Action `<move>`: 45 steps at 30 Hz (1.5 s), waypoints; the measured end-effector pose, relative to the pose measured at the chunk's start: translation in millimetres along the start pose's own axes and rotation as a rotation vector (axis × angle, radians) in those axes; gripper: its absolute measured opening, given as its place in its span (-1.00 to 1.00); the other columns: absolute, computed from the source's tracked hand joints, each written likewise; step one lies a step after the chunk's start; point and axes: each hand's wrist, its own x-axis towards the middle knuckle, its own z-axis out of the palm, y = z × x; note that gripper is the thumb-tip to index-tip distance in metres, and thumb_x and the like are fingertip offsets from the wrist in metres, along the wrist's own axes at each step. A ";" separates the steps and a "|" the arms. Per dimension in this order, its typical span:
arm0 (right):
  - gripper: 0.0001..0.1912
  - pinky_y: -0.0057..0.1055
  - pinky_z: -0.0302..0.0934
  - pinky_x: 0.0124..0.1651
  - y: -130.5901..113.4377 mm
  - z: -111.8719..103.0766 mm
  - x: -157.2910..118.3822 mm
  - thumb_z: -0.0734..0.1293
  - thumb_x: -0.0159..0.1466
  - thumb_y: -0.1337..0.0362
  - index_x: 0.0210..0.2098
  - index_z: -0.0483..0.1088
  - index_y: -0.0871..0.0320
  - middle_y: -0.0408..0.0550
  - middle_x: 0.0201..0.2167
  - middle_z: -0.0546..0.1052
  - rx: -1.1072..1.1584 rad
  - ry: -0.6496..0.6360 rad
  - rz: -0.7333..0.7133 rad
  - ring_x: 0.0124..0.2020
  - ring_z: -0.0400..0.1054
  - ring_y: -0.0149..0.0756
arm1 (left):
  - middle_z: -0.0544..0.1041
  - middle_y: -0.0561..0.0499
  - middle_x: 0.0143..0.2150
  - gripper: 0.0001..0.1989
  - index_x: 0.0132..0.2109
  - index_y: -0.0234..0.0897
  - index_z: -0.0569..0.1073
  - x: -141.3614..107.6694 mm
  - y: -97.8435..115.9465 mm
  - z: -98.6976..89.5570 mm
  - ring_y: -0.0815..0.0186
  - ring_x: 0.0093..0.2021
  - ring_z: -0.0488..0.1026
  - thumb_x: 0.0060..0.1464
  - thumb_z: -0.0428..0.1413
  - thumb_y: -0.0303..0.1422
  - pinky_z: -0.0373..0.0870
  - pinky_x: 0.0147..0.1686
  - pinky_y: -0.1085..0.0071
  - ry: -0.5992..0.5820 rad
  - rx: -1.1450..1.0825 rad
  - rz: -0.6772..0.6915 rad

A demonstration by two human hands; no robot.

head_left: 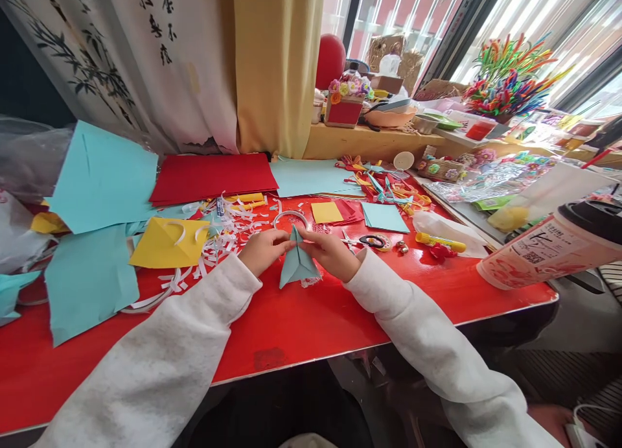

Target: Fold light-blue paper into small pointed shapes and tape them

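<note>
In the head view, the left hand [265, 250] and right hand [336, 252] are pinching a folded blue paper [296, 268] between their fingers over the red table [335, 331]; scissors [368, 240] are lying near, to the right.

On my feed I see a pink cup [549, 248] with a black lid at the right, a bamboo-painted white curtain [194, 104] beside a yellow curtain [276, 65], and, by the window [403, 10], a flower-trimmed red box [343, 113] and bright multicoloured stems [512, 78].
</note>
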 end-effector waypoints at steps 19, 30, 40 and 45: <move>-0.65 -0.56 0.11 -0.43 -8.0 -6.8 2.4 0.29 0.06 0.22 -0.19 0.35 0.26 -0.14 -0.46 0.39 0.687 -0.305 0.300 -0.49 0.20 -0.54 | 0.35 0.11 -0.56 -0.73 -0.25 -0.30 0.35 -3.1 11.0 1.9 0.45 -0.59 0.33 -0.14 0.11 -0.27 0.34 -0.57 0.47 -0.008 -0.463 0.042; -0.71 -0.57 0.07 -0.50 -14.5 -11.4 -1.6 0.30 0.04 0.18 -0.31 0.39 0.28 -0.17 -0.56 0.34 0.805 -0.365 0.466 -0.57 0.17 -0.57 | 0.38 0.08 -0.58 -0.83 -0.43 -0.35 0.37 -2.0 1.3 2.1 0.43 -0.57 0.35 -0.14 0.11 -0.30 0.34 -0.52 0.47 0.043 -0.418 0.105; -0.65 -0.54 -0.04 -0.57 -11.2 -2.2 -1.3 0.29 0.00 0.04 -0.53 0.33 0.26 -0.19 -0.70 0.26 0.645 -0.268 0.414 -0.62 0.11 -0.52 | 0.39 0.06 -0.53 -0.71 -0.31 -0.36 0.40 -1.4 9.4 0.6 0.42 -0.55 0.35 -0.11 0.07 -0.20 0.34 -0.52 0.47 0.005 -0.417 0.013; -0.62 -0.55 -0.25 -0.64 -7.4 4.6 -1.2 0.27 0.00 0.02 -0.63 0.20 0.25 -0.27 -0.73 0.06 0.457 -0.214 0.340 -0.68 -0.13 -0.61 | 0.36 0.08 -0.62 -0.73 -0.41 -0.39 0.40 0.7 5.8 0.8 0.46 -0.63 0.30 -0.18 0.12 -0.22 0.28 -0.60 0.51 -0.021 -0.345 -0.060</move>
